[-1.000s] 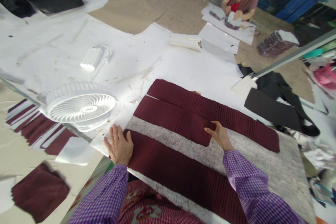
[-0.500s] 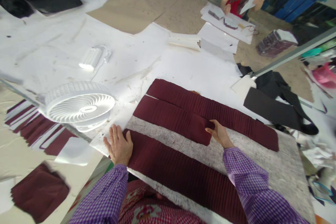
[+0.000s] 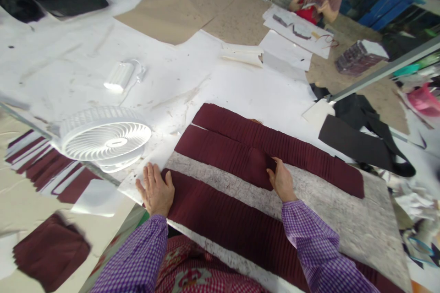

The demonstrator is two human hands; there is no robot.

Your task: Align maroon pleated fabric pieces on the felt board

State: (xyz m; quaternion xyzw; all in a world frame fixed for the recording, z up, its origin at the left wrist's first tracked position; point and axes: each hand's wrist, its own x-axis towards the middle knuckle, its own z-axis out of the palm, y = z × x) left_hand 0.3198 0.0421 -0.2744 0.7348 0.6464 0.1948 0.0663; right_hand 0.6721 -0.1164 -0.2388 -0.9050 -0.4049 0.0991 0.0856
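Three rows of overlapping maroon fabric pieces lie on a grey, speckled board (image 3: 360, 219). My left hand (image 3: 156, 190) rests flat with its fingers spread at the left end of the near row (image 3: 220, 215). At the right end of the middle row (image 3: 220, 153), my right hand (image 3: 282, 179) pinches the edge of a maroon piece (image 3: 263, 167), which is slightly lifted. The far row (image 3: 292, 146) runs just beyond that hand, and its pieces lie flat.
A white fan (image 3: 110, 139) stands left of the board. Black fabric (image 3: 357, 139) lies to the right, near a metal bar (image 3: 385, 73). Maroon stacks (image 3: 51, 252) are at lower left. Across the table, a person (image 3: 321, 0) works beside papers.
My right hand has shifted a little left and towards me, and the edge it holds has lifted and curled. My left hand has stayed put. The person across the table has lowered their hands.
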